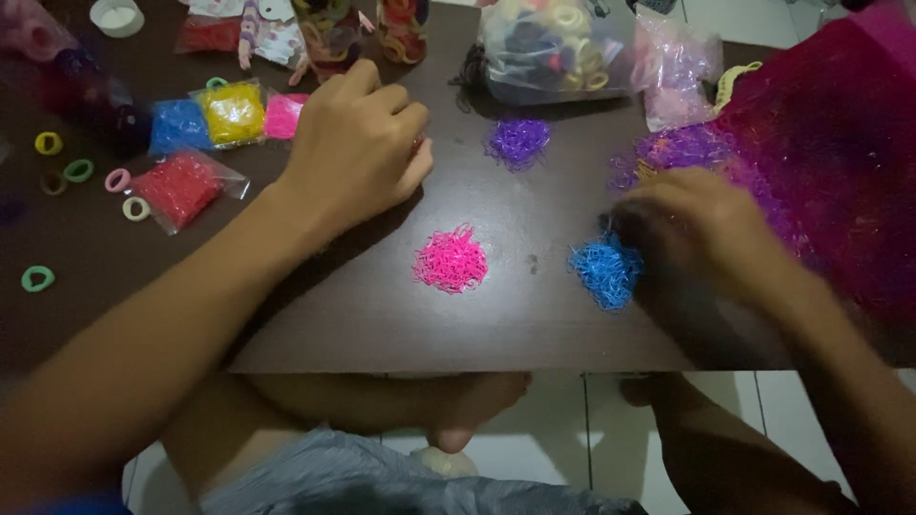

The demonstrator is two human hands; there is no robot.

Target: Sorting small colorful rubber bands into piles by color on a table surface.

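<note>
Head view, right hand (pixel 701 229) blurred at blue bands (pixel 605 272), left hand (pixel 358 143) resting

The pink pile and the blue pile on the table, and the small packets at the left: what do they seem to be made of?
Pink pile and blue pile: probably tiny rubber or silicone bands, thin loops tangled loosely, bright matte colour. Small packets: clear plastic film, glossy highlights, contents showing through. Table: dark, smooth, slightly reflective, perhaps laminated wood.

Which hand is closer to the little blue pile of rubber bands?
The right. The right hand sits at the right edge of the blue pile, touching or almost touching it. The left hand rests farther away, up and to the left, beyond the pink pile.
</note>
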